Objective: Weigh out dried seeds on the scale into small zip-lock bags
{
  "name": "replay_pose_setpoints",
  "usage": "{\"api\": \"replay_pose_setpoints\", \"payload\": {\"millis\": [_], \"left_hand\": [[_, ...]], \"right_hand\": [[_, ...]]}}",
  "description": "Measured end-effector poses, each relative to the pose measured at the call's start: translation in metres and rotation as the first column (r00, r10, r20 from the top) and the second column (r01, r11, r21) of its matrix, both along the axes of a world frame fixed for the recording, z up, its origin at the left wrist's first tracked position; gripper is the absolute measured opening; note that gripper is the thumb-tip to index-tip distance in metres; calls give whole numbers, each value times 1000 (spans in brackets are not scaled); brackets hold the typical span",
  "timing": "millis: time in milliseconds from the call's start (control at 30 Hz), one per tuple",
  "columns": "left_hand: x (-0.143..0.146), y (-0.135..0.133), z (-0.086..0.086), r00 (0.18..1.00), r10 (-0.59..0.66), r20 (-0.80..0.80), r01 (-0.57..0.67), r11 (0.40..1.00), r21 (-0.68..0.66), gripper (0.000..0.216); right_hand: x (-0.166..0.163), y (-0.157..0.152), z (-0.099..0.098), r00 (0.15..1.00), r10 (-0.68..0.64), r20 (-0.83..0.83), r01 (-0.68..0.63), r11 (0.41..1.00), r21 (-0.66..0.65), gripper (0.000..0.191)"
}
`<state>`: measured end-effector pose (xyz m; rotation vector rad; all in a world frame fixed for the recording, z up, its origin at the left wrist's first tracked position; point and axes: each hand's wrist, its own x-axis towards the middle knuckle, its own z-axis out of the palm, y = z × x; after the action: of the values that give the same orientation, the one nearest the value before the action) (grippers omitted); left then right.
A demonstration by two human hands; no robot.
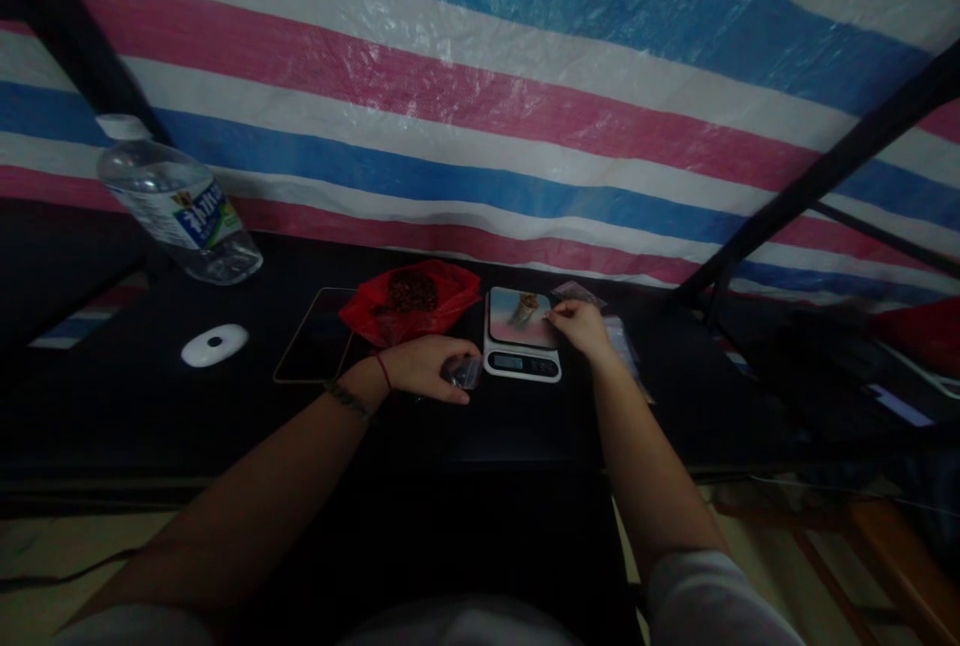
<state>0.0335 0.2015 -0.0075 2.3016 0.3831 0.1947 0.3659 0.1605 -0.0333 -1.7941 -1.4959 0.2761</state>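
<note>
My left hand (429,366) rests on the black table (150,416), fingers curled round a small clear plastic bag (462,371) just left of a digital kitchen scale (522,336). My right hand (579,326) reaches to the scale's right edge, fingers pinched together beside a small brownish item (527,305) lying on the scale's platform. Whether the pinch holds anything is too small to make out. A red plastic bag (409,302) opened around dark brown pieces sits behind my left hand.
A clear water bottle (176,201) stands at the back left. A white oval object (214,344) and a dark flat tablet-like slab (315,336) lie left of the red bag. More small clear bags (622,341) lie right of the scale. A striped tarp (480,96) hangs behind.
</note>
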Motion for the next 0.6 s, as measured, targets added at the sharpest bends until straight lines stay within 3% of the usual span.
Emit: {"api": "replay_pose_setpoints", "payload": {"millis": [167,333,467,600], "left_hand": [[-1,1,-2,1000,7,5,-7,1000,-15,49],[-1,1,-3,1000,-9,0,9,1000,-9,52],[-1,1,-3,1000,-2,7,2,1000,-13,52],[-1,1,-4,999,-13,40,14,1000,-21,52]], "right_hand": [[6,-4,15,997,-73,-7,73,997,35,13],[-26,-7,75,989,-106,-100,128,961,245,24],[-105,20,106,992,129,12,-126,942,312,19],[-170,59,103,917,334,218,-377,904,202,10]]}}
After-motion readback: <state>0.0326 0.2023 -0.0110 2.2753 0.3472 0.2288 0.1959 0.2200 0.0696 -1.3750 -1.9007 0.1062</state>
